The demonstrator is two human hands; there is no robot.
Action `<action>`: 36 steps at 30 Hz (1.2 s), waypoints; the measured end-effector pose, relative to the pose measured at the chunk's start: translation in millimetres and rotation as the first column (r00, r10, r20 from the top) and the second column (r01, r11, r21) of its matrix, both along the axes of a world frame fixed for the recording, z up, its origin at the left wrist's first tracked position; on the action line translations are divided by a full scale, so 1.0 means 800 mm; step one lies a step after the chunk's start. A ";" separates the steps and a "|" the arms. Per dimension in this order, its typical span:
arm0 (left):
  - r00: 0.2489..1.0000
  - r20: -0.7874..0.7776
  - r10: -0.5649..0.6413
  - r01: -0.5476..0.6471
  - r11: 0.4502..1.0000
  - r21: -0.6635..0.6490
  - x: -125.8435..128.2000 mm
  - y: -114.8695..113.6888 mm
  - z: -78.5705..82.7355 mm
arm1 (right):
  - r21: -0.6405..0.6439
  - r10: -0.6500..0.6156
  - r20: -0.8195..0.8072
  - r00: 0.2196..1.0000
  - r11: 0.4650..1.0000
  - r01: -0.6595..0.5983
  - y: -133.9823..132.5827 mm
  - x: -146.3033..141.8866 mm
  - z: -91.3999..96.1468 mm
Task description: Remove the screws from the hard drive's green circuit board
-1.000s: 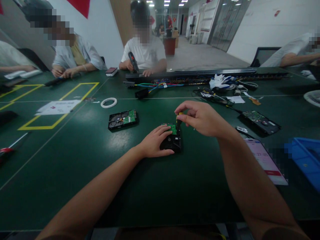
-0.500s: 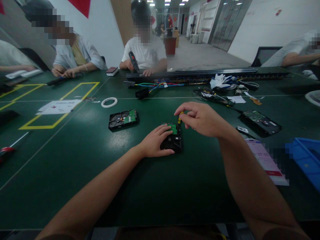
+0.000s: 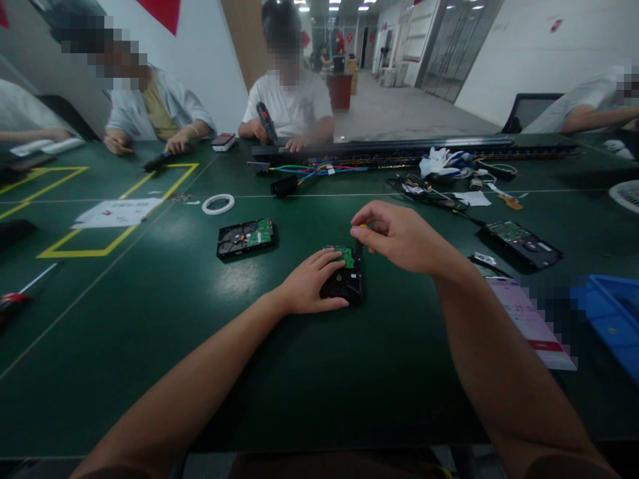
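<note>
A black hard drive (image 3: 347,283) with a green circuit board lies on the table in front of me. My left hand (image 3: 312,283) holds it against the tabletop, fingers across its board side and thumb along its near edge. Over the far right corner of the drive, my right hand (image 3: 392,236) pinches a screwdriver (image 3: 358,249) that stands upright. Only a bit of yellow at its top and its dark lower part show; the fingers cover the rest. Whether its tip sits in a screw is too small to tell.
Another hard drive (image 3: 246,239) lies left, near a white ring (image 3: 218,204). At right are a third hard drive (image 3: 522,246), a phone (image 3: 532,322) and a blue bin (image 3: 612,319). Cables (image 3: 324,169) and gloves (image 3: 444,161) lie farther back. Several people sit around the table.
My right fingers have shifted slightly and now cover more of the screwdriver's yellow handle. My left hand and the drive stay put. A person at far left has moved a dark tool rightward.
</note>
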State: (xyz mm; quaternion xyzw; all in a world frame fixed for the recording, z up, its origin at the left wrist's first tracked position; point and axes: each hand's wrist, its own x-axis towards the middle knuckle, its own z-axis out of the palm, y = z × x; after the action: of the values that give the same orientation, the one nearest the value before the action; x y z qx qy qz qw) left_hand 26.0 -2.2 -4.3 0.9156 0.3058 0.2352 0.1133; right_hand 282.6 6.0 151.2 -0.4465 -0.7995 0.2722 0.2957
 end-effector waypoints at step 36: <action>0.999 -0.027 0.018 -0.018 1.000 -0.020 0.001 -0.001 0.002 | -0.059 0.078 -0.088 0.993 0.995 -0.083 0.002 -0.002 -0.005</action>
State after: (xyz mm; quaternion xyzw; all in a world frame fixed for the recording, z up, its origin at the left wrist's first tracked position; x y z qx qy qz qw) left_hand 26.4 -3.1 -2.7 0.9147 0.3179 0.2210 0.1162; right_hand 281.3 7.3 146.9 -0.4108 -0.7946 0.3277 0.3040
